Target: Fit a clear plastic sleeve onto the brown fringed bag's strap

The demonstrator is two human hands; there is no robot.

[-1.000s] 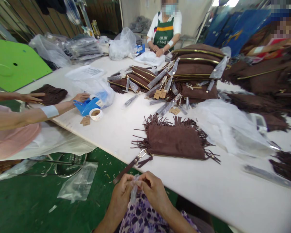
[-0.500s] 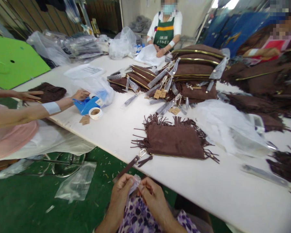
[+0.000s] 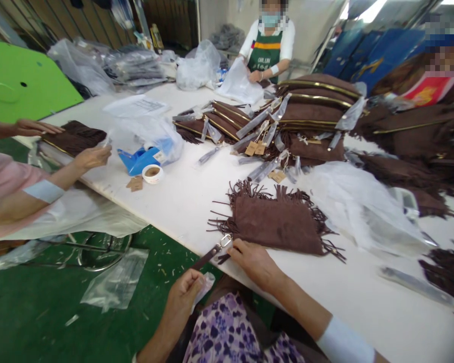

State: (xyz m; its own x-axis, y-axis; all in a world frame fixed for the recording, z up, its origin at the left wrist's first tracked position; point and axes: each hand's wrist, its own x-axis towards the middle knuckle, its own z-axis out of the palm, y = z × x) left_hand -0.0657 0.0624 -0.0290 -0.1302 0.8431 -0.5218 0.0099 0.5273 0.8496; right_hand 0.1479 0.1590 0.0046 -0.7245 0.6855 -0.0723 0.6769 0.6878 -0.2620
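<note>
A dark brown fringed clutch bag (image 3: pixel 276 224) lies flat on the table before me, its wrist strap (image 3: pixel 206 257) running from a metal clip (image 3: pixel 225 240) over the edge. In my left hand (image 3: pixel 183 295), closed below the edge, is a small clear plastic sleeve (image 3: pixel 204 287); the strap's lower end runs to these same fingers. My right hand (image 3: pixel 255 262) reaches to the bag's near left corner. Its fingers are pinched at a short leather pull (image 3: pixel 223 259) beside the clip, partly covering it.
A blue tape dispenser (image 3: pixel 139 160), a tape roll (image 3: pixel 152 174) and brown tags (image 3: pixel 135 183) lie to the left, near a co-worker's hand (image 3: pixel 93 157). Stacked brown bags (image 3: pixel 314 108) stand behind; white plastic (image 3: pixel 363 201) lies right. Another person (image 3: pixel 267 50) works across the table.
My right hand has left the plastic sleeve and moved up to the bag's corner. My left hand keeps the sleeve, slightly lower. The co-worker's hand at left has moved off the tape dispenser.
</note>
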